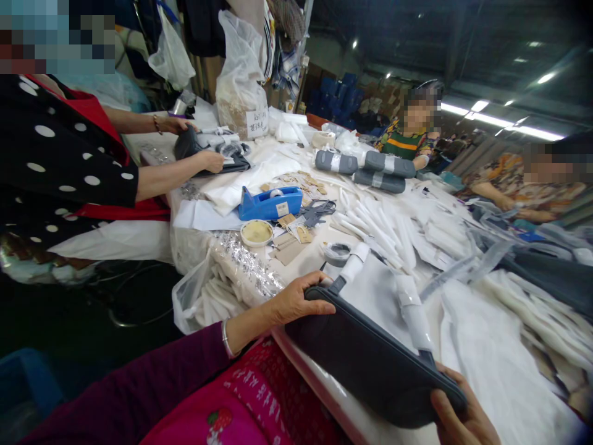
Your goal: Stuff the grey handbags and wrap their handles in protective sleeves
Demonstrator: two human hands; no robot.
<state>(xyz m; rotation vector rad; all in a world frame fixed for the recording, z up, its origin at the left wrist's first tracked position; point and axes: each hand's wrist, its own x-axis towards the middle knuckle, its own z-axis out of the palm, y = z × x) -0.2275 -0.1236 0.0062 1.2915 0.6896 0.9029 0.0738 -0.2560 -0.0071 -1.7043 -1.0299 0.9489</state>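
A dark grey flat bag [370,358] lies tilted against the table's near edge, its handles wrapped in white paper [412,309]. My left hand [296,300] grips the bag's upper left corner, fingers curled over its edge. At the lower right corner my right hand [463,420] holds the bag, thumb on top and fingers underneath.
The white-covered table [486,364] carries a blue tape dispenser [270,203], a small round dish [257,232], paper tags, rolled white paper pieces and grey rolled bags [365,165]. A person in a dotted top [60,154] handles a dark bag at left. Two more people sit opposite.
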